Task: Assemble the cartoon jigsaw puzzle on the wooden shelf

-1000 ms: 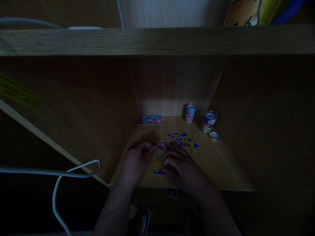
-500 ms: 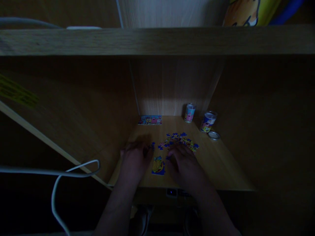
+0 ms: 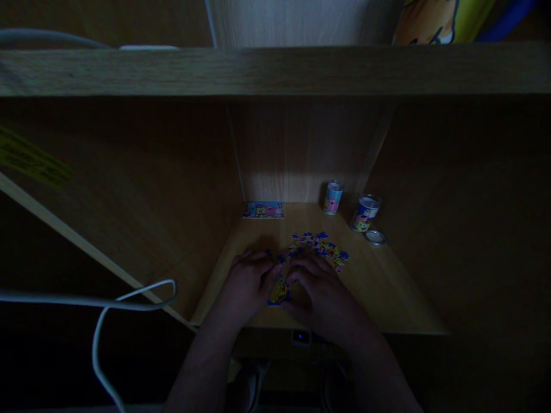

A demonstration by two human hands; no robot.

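A partly joined jigsaw puzzle [image 3: 279, 291] with a burger-like picture and blue border lies between my hands near the shelf's front edge. My left hand [image 3: 247, 282] is at its upper left, thumb and forefinger close together over its top edge; what they hold, if anything, is too dark to make out. My right hand [image 3: 318, 289] curves round the puzzle's right side, thumb low and forefinger at the upper right, with a gap between them. Loose puzzle pieces [image 3: 321, 245] are heaped just beyond my right hand, some partly hidden by it.
Two printed cans [image 3: 332, 199] [image 3: 365, 213] stand at the back right, a round metal lid [image 3: 375, 237] beside the nearer one. A picture card [image 3: 263, 210] lies at the back left. An upper shelf [image 3: 275, 70] crosses above; a white cable [image 3: 99, 332] hangs at left.
My left hand has moved right, over the top of the puzzle. My right hand has shifted slightly left to the puzzle's side, its thumb now lower and farther from the forefinger.
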